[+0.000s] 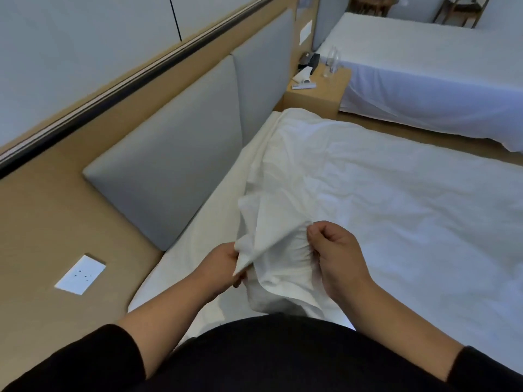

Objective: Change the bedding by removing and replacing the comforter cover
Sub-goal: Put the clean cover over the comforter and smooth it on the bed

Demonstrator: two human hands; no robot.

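A white comforter in its white cover lies spread over the near bed, wrinkled, reaching up to the headboard end. Its near corner is lifted off the mattress between my hands. My left hand grips the raised corner flap of the cover from below. My right hand pinches a fold of the cover a little to the right, fingers curled. The bare white mattress sheet shows to the left of the comforter.
Grey padded headboard panels run along the wooden wall at left, with a white socket plate. A wooden nightstand holds bottles and small items. A second white bed stands beyond a strip of floor.
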